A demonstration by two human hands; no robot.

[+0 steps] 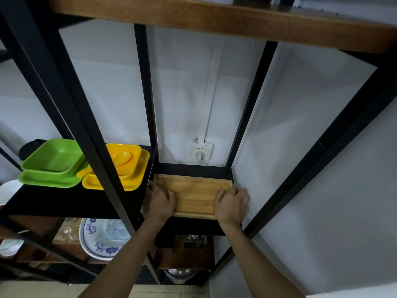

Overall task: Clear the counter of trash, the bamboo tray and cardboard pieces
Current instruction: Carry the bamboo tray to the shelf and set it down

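1. Bamboo tray (194, 195) lies flat on a narrow black shelf (189, 226) of a metal rack, against the white wall. Its far edge sits close under a wall socket (200, 150) with a plug in it. The near edge reaches almost to the shelf's front lip.

2. Left hand (160, 201) is on the tray's left end, thumb over the inner floor, fingers wrapped round the outer edge. Right hand (232, 202) mirrors this on the right end. Both hands are clasped on the tray; neither is open or free.

3. Whether the tray's weight rests fully on the shelf or is partly carried by the hands cannot be told from this angle.

4. Judgement on progress: the tray step looks nearly done. The tray is off the counter and seated in its storage bay; only letting go appears to remain.

5. The counter itself is not in view, only a pale strip at the bottom edge. No trash and no cardboard pieces can be seen, so their status is unknown. These parts may be done or may be outstanding.

6. Neighbouring items, left bay of the same rack: green dishes (52, 166) stacked, yellow dishes (122, 168) stacked beside them. A blue-patterned plate (101, 238) stands on the level below. None touches the tray.
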